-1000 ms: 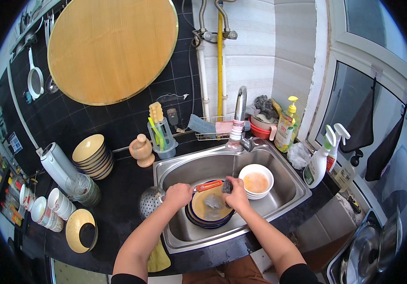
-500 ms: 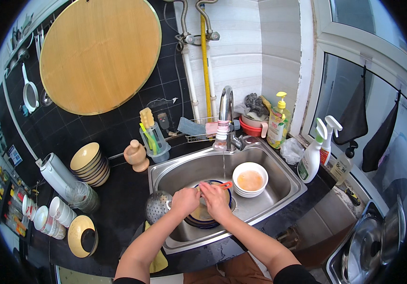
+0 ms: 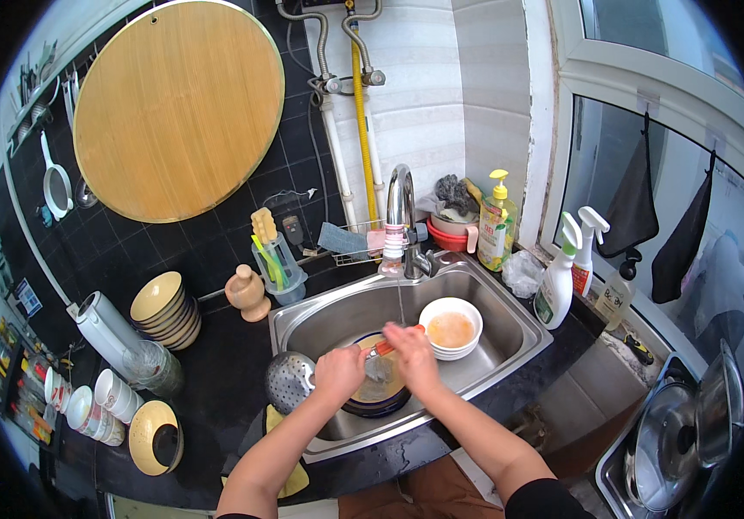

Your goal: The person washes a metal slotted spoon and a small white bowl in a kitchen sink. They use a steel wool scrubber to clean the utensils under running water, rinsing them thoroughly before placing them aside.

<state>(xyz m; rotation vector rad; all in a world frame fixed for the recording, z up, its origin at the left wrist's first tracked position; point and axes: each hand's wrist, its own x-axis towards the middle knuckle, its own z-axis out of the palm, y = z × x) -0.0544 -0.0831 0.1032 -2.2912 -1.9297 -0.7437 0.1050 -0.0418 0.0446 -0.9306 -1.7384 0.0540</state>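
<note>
Steel skimmer (image 3: 288, 383) by the sink's (image 3: 510, 339) left rim, its red handle (image 3: 381, 349) clamped in the left hand (image 3: 340, 374); the blurred right hand (image 3: 413, 359) met the handle — grip unclear. White bowls (image 3: 452, 354) of orange liquid sat unemptied.

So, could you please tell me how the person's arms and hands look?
The left hand and right hand wear no gloves. The forearms are uncovered, with no watch or bracelet visible. Short black sleeves show at the lower edge.
</note>
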